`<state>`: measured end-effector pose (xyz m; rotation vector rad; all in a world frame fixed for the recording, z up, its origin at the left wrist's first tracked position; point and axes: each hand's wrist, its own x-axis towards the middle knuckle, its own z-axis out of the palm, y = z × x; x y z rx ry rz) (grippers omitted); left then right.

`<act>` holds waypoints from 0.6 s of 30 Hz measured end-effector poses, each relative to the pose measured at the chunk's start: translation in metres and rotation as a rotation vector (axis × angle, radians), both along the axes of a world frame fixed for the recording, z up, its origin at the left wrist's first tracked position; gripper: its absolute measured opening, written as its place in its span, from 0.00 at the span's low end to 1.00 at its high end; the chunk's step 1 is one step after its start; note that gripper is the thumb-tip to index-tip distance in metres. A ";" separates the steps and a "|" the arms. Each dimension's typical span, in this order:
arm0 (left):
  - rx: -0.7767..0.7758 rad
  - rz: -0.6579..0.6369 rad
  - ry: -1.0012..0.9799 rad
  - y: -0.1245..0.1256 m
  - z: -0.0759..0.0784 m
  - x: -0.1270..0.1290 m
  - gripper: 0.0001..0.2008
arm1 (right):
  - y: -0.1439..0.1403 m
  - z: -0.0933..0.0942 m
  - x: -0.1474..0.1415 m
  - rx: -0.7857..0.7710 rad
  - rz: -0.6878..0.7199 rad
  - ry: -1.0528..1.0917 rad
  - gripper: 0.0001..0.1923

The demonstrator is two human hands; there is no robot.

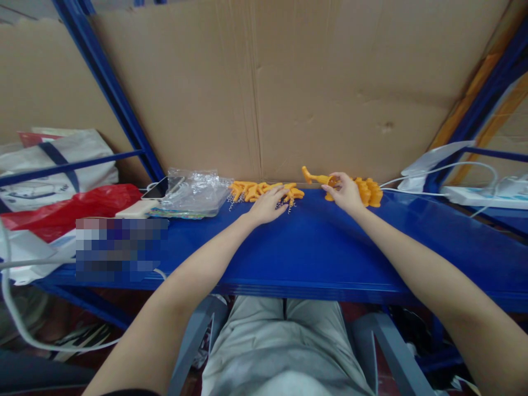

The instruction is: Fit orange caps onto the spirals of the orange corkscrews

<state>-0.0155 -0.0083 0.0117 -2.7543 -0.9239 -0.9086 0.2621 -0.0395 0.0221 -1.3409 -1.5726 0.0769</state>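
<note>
My left hand (268, 205) lies over the right part of a row of orange corkscrews (249, 190) with wavy metal spirals, its thumb and fingers apart and touching the handles. In my right hand (345, 192) is an orange corkscrew (318, 179), held sideways above the table with its T-shaped handle pointing left. The fingers grip its wider body, and its spiral does not show. Just right of this hand stands a group of orange holders (370, 192), partly hidden behind it.
Clear plastic bags (196, 192) lie left of the corkscrews, beside a dark phone (159, 188) and a white box (139, 209). A red bag (78, 209) is farther left. Cardboard (247, 99) backs the blue table (289, 247). White cables and a power strip (487, 197) are at right.
</note>
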 end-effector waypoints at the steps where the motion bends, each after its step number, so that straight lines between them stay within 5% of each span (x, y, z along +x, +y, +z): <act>1: -0.010 -0.010 0.043 0.001 -0.002 0.001 0.22 | -0.001 -0.001 0.001 0.015 -0.063 -0.147 0.19; 8: -0.100 -0.048 0.272 0.002 -0.015 0.012 0.22 | -0.011 -0.007 -0.014 -0.068 -0.214 -0.867 0.20; 18: -0.109 0.012 0.245 0.005 -0.020 0.013 0.21 | 0.006 -0.020 0.002 -0.119 -0.249 -0.920 0.25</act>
